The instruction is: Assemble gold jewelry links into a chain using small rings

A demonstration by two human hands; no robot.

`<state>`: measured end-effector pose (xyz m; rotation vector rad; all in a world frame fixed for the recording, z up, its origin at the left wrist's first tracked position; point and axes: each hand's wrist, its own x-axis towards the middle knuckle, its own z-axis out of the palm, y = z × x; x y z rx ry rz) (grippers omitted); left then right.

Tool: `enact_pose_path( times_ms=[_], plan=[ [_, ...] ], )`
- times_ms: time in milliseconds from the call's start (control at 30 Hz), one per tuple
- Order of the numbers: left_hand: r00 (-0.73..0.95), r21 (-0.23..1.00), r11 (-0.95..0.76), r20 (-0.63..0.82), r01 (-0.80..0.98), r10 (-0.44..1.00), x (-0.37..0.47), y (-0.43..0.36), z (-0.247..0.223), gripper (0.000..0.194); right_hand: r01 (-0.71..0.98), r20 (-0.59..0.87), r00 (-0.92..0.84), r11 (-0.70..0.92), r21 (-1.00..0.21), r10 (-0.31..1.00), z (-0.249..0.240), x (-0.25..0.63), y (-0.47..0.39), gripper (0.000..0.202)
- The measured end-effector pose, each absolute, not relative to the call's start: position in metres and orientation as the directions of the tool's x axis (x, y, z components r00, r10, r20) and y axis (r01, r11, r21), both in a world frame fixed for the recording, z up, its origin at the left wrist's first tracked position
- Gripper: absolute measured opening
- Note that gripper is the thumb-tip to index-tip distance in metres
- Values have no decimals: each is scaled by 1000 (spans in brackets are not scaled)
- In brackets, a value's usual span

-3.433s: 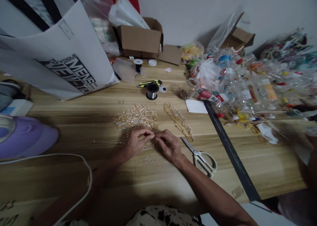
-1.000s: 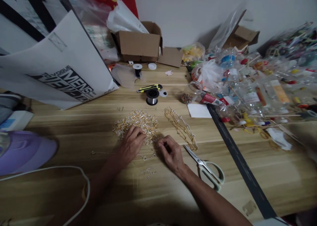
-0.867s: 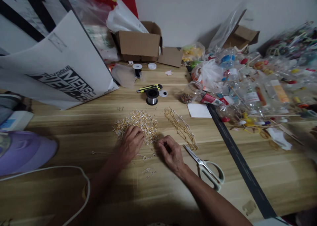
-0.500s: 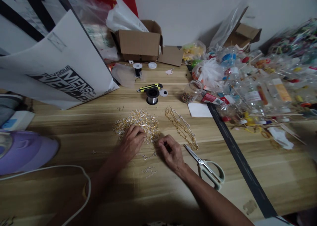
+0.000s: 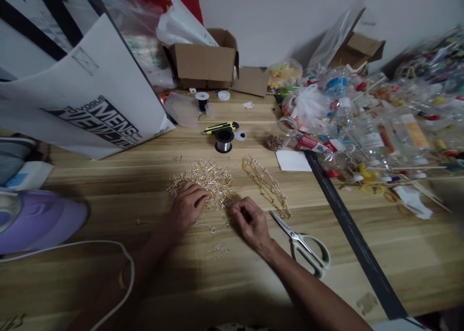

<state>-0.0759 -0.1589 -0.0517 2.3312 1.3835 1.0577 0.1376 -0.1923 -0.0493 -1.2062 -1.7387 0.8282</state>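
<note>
A pile of small gold and silver chain pieces (image 5: 208,174) lies on the wooden table. My left hand (image 5: 187,206) rests at its near left edge, thumb and fingertips drawn together; what they pinch, if anything, is too small to make out. Just right of the pile, my right hand (image 5: 252,223) is curled with thumb against index finger, and its contents cannot be made out either. Between and below the hands stretches a thin silver chain with a ring (image 5: 212,229). Nearer me are a few short silver chain lengths (image 5: 219,250). Gold and silver necklaces (image 5: 266,188) lie beyond my right hand.
Scissors (image 5: 302,244) lie right of my right hand. Behind the pile are a wire spool (image 5: 224,141) and a yellow-black utility knife (image 5: 220,127). Plastic bottles (image 5: 373,137) crowd the right. A purple appliance (image 5: 47,220) and white cord (image 5: 125,258) are at left.
My left hand has shifted slightly left, its fingertips drawing back along the near edge of the pile. My right hand keeps its place and its pinched shape.
</note>
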Motion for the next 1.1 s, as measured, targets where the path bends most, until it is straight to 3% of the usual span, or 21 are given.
enact_pose_path(
  times_ms=[467, 1100],
  plan=[
    [449, 381, -558, 340, 737, 826, -72, -164, -48, 16, 395, 258, -185, 312, -864, 948, -50, 138, -193, 16],
    [365, 449, -538, 418, 713, 832, -69, -160, -46, 16, 384, 274, -187, 327, -864, 943, -50, 138, -192, 16]
  ],
)
